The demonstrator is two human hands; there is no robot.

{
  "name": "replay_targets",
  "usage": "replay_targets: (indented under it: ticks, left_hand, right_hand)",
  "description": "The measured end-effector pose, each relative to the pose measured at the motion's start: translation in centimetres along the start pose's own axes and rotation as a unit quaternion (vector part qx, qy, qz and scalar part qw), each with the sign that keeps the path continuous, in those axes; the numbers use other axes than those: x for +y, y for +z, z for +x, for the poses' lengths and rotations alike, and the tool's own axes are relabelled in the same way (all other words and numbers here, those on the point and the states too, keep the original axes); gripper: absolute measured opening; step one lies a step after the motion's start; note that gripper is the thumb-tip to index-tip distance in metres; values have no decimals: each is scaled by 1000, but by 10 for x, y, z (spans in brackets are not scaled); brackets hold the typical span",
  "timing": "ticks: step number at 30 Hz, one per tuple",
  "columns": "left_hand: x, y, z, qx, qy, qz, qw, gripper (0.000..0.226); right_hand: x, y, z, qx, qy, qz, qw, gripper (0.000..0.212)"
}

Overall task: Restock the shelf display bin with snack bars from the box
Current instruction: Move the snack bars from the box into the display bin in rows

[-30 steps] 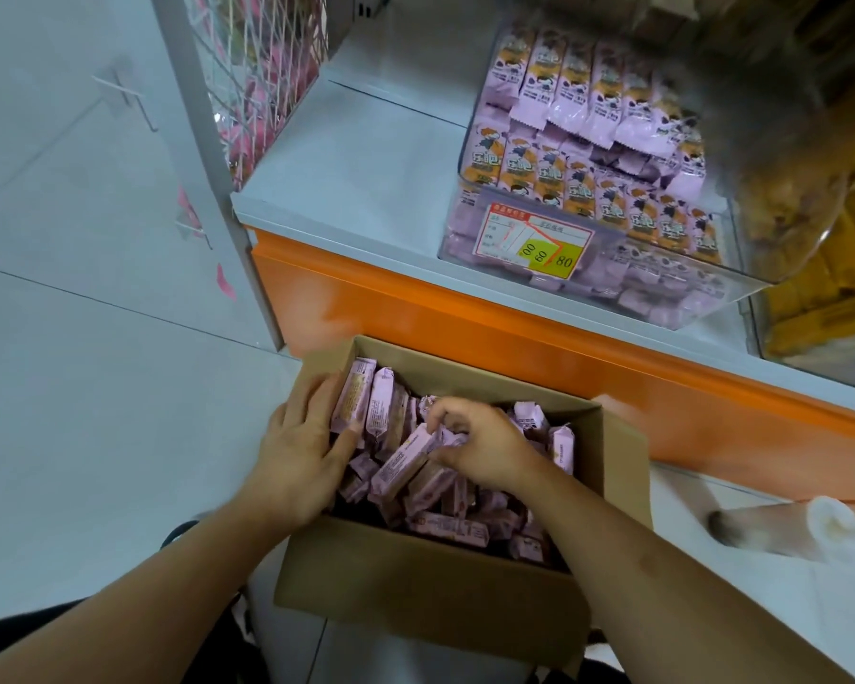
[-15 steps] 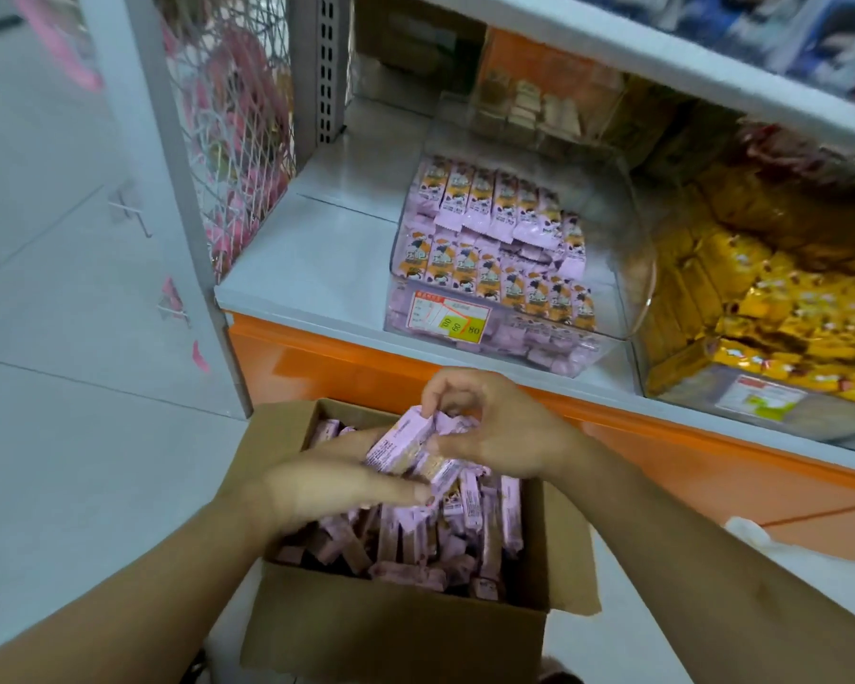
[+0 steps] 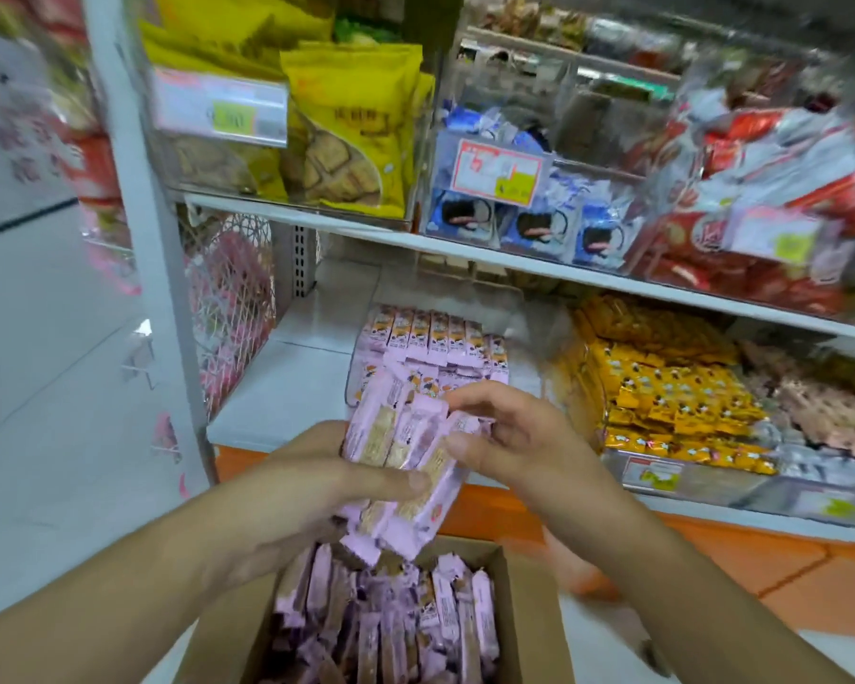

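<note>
Gripping a bundle of pink snack bars (image 3: 406,456) together above the open cardboard box (image 3: 529,629), the left hand (image 3: 317,486) and right hand (image 3: 509,436) pinch it before the display bin (image 3: 366,348).

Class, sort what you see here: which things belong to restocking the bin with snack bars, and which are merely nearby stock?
Part of the job:
- held bundle of pink bars
- left hand
- right hand
- cardboard box
- display bin of pink bars

Just nearby:
- yellow snack bags
- blue biscuit packs
- red packets
- yellow-wrapped snacks
</note>
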State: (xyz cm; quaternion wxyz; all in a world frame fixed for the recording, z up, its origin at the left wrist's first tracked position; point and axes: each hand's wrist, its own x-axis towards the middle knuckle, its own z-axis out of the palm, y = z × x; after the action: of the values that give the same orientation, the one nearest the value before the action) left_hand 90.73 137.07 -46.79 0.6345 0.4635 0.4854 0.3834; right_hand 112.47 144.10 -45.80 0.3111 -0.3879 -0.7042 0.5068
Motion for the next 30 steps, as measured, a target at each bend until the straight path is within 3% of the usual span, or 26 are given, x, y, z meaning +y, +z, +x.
replay_targets:
  ticks: [3,9,12,15,16,19,21,24,27,30]
  left_hand:
    - [11,-1,-12,13,4,-23,1000,32]
    - [20,7,-7,54,6,-4,998,26]
    - [20,15,-1,58,-4,33,998,35]
    - [19,17,6,77,-6,0,997,31]
    - [20,17,7,77,-3,-21,997,27]
    - [22,17,9,88,2,-67,994,25]
    - [22,16,11,110,5,-89,990,21]
    - [23,14,11,123,-4,-87,989,17]
    - [23,8,9,116,-19,-62,991,19]
    - [23,3,6,118,-31,-47,991,14]
  right_hand:
    - [-14,-5,-10,-34,-10,42,998,38]
    - [-8,-9,-3,36,2,41,998,19]
    - [-4,-10,0,50,9,8,999,20]
    - [-6,-8,2,58,18,30,998,9]
    - [-7,-9,2,60,20,53,997,12]
    - [-7,-13,1,67,19,57,996,57]
    - [-7,-13,-1,48,-15,-8,999,78]
    - [-8,-10,-3,7,-109,-199,974,85]
    - [-11,-12,1,-33,-122,-250,960,78]
    - [-6,-16,6,0,-126,-269,955,55]
